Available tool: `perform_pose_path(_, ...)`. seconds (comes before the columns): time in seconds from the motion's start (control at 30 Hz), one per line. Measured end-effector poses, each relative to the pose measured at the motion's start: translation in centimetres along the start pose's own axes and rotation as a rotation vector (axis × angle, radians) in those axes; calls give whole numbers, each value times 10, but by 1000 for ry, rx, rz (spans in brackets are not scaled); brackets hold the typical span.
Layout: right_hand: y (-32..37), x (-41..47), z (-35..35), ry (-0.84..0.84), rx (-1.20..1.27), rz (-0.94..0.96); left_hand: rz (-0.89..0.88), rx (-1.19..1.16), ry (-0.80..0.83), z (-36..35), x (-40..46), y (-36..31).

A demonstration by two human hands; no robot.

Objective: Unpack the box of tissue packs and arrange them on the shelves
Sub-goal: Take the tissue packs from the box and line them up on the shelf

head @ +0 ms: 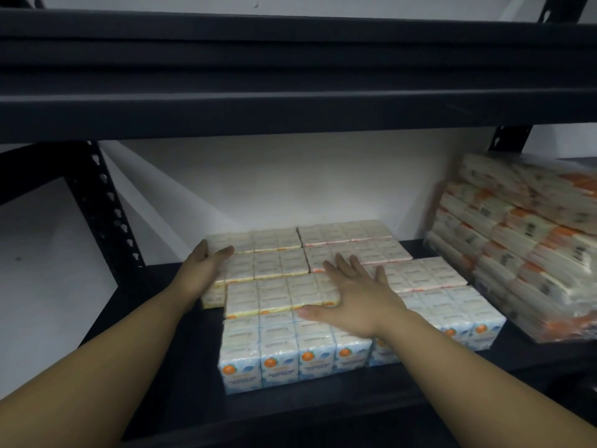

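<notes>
Where the dark metal shelf (181, 376) carries its load, the tissue packs (281, 350) sit as rectangular blocks wrapped in glossy clear film, each block a grid of small pockets. The front blocks show blue-and-white faces with orange round marks; a yellow-edged block (274, 295) lies on top of them, and pink-edged blocks (355, 244) lie behind. The left hand (206, 260) wraps the left end of a rear yellow-edged block, thumb laid over its top face, fingers hidden behind the side. The right hand (352, 292) lies flat, fingers straight and spread, palm pressing down on the top layer, thumb along the front edge of the yellow-edged block. The hands are apart. At the right of the shelf, a tall film-wrapped stack of orange-and-white packs (523, 247) leans slightly. The perforated upright post (106, 208) is matte black.
</notes>
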State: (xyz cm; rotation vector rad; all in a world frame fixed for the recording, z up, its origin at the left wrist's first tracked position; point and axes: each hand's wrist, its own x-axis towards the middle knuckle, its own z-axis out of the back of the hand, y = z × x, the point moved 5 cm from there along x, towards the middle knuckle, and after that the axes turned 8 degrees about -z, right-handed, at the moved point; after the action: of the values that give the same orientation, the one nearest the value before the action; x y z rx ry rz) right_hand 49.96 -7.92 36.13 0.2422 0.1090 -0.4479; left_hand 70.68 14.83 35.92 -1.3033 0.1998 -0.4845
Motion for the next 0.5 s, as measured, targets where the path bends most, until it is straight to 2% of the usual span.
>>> perform_pose_path(0.2,0,0,1,-1,2,-5,-3,-82,-3,-26,-6,-13)
perform_pose_path(0.5,1,-2,3,-1,5,-13,16,-132,125,-49,5,-7)
